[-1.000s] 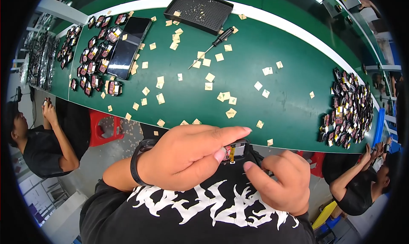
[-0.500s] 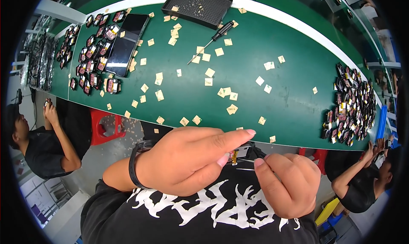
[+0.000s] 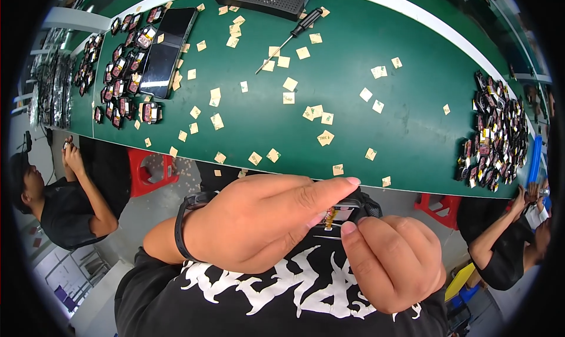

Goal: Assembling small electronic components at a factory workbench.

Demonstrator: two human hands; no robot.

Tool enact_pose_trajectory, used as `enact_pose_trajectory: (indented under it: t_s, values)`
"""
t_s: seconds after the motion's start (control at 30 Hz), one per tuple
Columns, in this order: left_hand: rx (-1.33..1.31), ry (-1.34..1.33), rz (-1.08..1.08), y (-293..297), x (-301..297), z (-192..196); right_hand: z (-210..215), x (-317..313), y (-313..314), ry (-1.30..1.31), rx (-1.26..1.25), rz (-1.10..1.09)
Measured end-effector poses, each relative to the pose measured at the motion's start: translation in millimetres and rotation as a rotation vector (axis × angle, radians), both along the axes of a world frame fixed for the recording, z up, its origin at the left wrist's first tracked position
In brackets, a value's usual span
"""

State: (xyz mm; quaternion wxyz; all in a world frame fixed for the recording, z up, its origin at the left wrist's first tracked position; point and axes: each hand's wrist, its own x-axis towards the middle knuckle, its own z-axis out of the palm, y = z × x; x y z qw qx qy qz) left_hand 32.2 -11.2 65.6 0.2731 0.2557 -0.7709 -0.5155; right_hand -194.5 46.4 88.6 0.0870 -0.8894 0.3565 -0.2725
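My left hand (image 3: 253,222), with a dark band on its wrist, is closed around a small black-cased electronic device (image 3: 347,206) just off the table's near edge. Pinkish parts and yellow tape show inside its open case; much of it is hidden behind the fingers. On the right, my right hand (image 3: 394,260) pinches metal tweezers (image 3: 327,237). Two thin silvery tips stick out leftward from the fingertips, close to the device. Whether they touch it, I cannot tell.
On the green table (image 3: 329,54) lie scattered beige paper squares (image 3: 289,98), a screwdriver (image 3: 288,40) and a dark phone-like slab (image 3: 169,51). A black tray (image 3: 268,0) sits at the back. Small devices cluster left (image 3: 120,72) and right (image 3: 497,131). People sit at both sides.
The view has shifted slightly, and the table's things sit a little differently. More of the device's open inside shows between my hands. The right hand's tweezers have moved slightly left.
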Motion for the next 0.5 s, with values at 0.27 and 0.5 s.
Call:
enact_pose_trajectory:
  t_s: [0.27,0.5]
  values:
    - [0.079,-0.022,0.007,1.9,1.2,-2.3,1.0,2.6,-0.9,0.018,0.003,-0.004]
    - [0.091,-0.033,0.015,4.3,1.6,-6.4,-3.3,3.9,1.7,0.020,0.004,0.010]
